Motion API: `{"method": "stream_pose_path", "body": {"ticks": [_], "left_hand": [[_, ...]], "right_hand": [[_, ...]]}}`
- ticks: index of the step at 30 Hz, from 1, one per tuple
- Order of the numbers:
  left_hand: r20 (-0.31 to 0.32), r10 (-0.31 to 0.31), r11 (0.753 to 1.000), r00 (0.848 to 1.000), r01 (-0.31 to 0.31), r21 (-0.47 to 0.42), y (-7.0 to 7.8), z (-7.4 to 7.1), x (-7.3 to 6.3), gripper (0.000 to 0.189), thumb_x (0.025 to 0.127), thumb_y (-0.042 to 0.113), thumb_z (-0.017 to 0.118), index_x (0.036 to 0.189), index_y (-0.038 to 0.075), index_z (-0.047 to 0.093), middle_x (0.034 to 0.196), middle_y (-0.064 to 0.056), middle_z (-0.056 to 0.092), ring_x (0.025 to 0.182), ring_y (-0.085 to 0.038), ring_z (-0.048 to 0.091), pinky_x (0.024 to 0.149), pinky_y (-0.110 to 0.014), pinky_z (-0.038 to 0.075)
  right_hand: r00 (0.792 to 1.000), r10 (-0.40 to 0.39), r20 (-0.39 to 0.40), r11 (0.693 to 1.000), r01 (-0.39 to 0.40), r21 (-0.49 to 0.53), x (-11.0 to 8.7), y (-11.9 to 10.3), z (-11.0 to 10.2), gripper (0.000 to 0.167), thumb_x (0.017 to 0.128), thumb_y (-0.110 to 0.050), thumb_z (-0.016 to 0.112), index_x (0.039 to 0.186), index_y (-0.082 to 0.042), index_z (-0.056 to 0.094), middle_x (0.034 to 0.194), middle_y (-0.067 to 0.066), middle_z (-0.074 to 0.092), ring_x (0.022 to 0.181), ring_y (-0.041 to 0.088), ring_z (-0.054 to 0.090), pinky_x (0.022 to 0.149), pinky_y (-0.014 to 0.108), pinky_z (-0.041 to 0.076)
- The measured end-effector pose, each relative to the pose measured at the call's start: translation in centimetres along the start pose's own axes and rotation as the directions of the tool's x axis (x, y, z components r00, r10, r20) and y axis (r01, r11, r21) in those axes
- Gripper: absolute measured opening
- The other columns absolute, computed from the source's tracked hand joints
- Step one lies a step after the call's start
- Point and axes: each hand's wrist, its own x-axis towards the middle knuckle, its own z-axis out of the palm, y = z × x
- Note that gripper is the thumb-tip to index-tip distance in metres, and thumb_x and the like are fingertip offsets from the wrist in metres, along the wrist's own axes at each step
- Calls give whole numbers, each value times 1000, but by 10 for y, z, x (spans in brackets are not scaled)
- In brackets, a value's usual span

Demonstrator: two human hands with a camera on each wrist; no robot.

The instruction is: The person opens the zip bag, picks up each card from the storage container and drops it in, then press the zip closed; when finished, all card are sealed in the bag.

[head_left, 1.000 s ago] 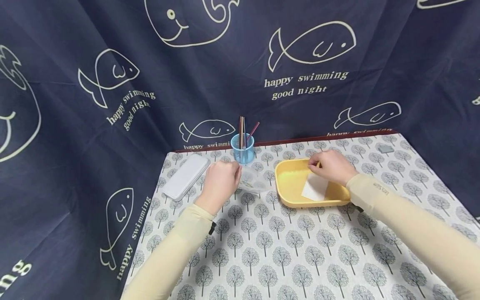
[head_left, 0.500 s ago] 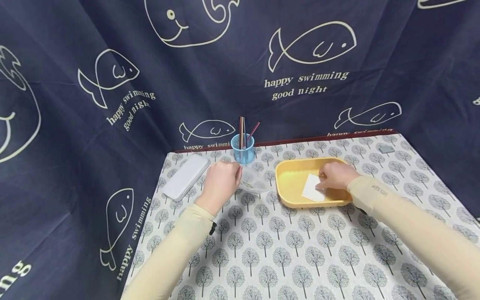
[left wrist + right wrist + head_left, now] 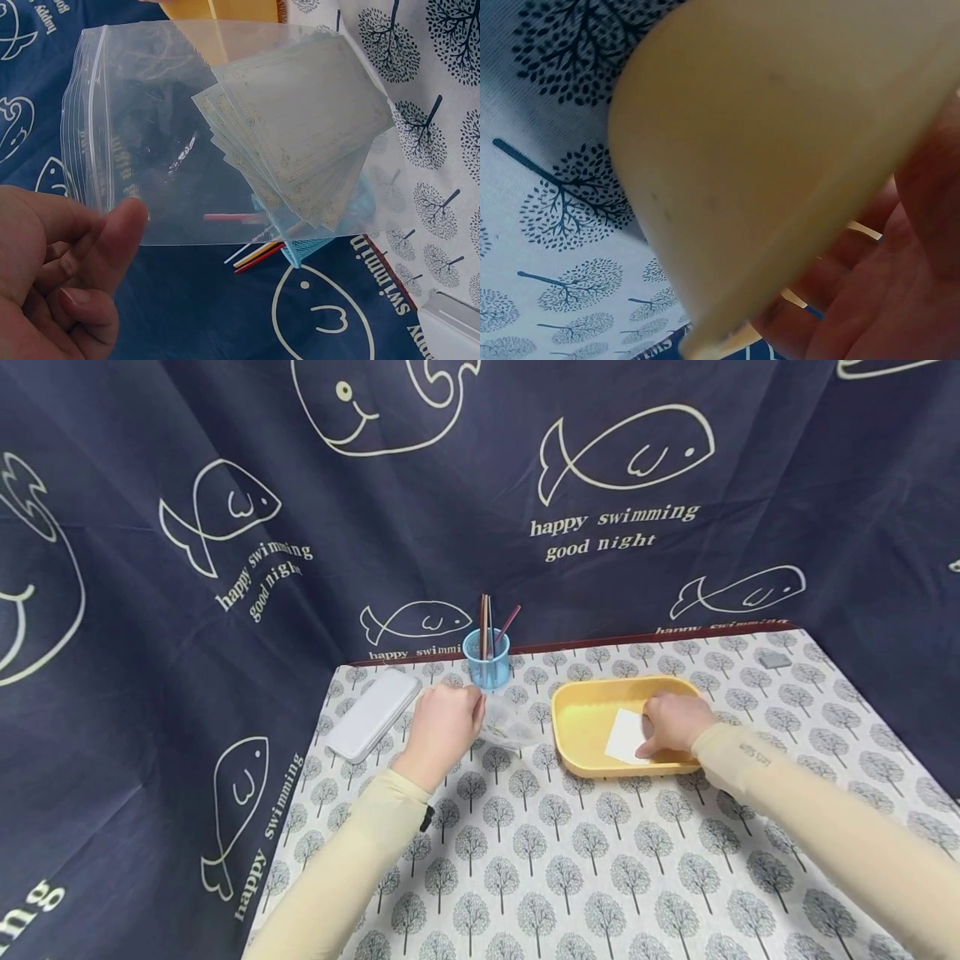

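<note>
My left hand (image 3: 442,727) pinches one edge of a clear zip bag (image 3: 157,112), near its zip end. Inside the bag lies a fanned stack of pale cards (image 3: 300,112) with patterned borders. In the head view the bag hangs faintly over the table, right of the hand. My right hand (image 3: 678,722) reaches down into a yellow tray (image 3: 573,727). Its thumb and fingers are at the right edge of a white card (image 3: 626,735) lying on the tray bottom. Whether they grip the card cannot be told; in the right wrist view the tray's wall hides the fingertips.
Behind the left hand stands a blue cup (image 3: 487,664) with several pencils or sticks. A white case (image 3: 375,714) lies at the left edge. A small grey object (image 3: 772,658) sits at the far right corner. A navy curtain (image 3: 420,527) hangs along the table's back and sides.
My right hand has lowered into the tray, moving slightly right and onto the card's right edge. The left hand and bag have stayed in place. The card has not visibly shifted.
</note>
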Motion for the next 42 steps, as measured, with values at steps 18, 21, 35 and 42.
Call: {"method": "stream_pose_path", "body": {"ticks": [18,21,35,42], "left_hand": [[11,-9,1000,1000,9,-10,1,0,-1,19,96,11,73,77,6,72,61,-3,66,50,-22,61,50,-35,53],[11,-8,1000,1000,8,-6,1,0,0,19,96,11,73,78,6,72,62,-4,66,50,-22,62,50,-35,53],[34,-10,1000,999,10,-5,-1,0,0,20,98,12,71,79,6,73,62,-4,67,50,-20,61,50,-33,53],[32,-13,1000,999,13,-7,-1,0,2,20,98,12,71,79,6,73,62,-4,67,50,-21,61,50,-34,53]], "right_hand": [[996,-7,-92,998,12,54,-1,0,3,53,70,-38,96,97,-6,63,73,-4,59,71,22,60,65,48,56],[988,-21,-151,998,30,57,1,3,1,51,72,-30,96,104,-3,67,73,-4,62,70,23,62,64,51,57],[986,-9,-164,983,39,179,-11,-11,-35,14,91,-17,79,99,-6,77,95,8,75,87,29,70,81,57,56],[985,-21,-169,965,64,256,-21,-21,-50,10,95,-23,76,96,-13,79,93,0,76,78,18,63,75,46,52]]}}
